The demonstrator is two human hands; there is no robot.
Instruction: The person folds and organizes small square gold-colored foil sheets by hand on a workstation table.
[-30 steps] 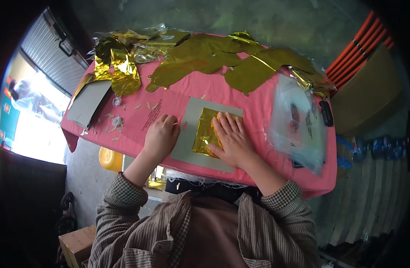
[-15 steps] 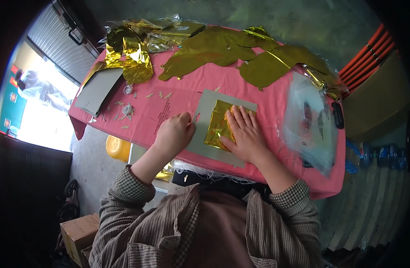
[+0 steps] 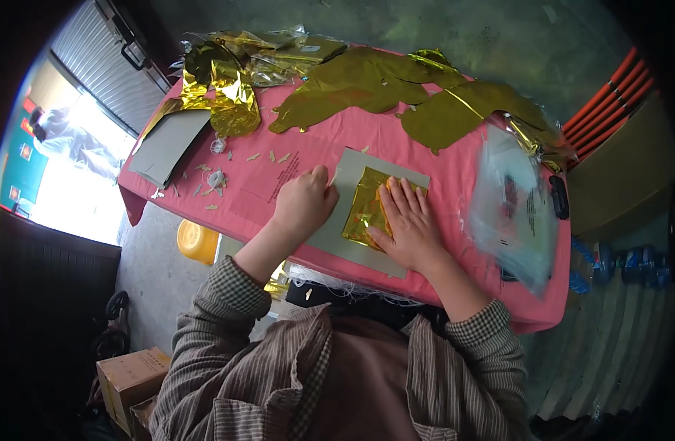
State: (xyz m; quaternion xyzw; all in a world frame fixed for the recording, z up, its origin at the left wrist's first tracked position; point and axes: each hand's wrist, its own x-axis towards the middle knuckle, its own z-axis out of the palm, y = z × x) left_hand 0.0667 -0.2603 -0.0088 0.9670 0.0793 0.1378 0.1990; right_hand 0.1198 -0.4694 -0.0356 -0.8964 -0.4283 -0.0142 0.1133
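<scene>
Folded gold foil (image 3: 362,197) lies near the front edge of a pink-covered desk (image 3: 452,167), on a flat grey card (image 3: 330,237) that extends beyond it on several sides. Right hand (image 3: 411,226): open, palm down, fingers slightly spread, resting on the foil's right part. Left hand (image 3: 305,202): fingers curled closed at the card's left edge; whether anything is pinched within cannot be told. Left of this hand, small pale cut pieces (image 3: 284,157) are scattered near a white coil (image 3: 215,178), with a stack of grey cards (image 3: 170,145) at the desk's left end. Along the far edge, flat gold foil shapes (image 3: 345,82) overlap beside crumpled gold foil (image 3: 236,104). To the right, clear plastic bags (image 3: 515,220) lie beside a black object (image 3: 559,197). On the floor, at left: a yellow basin (image 3: 197,242).
</scene>
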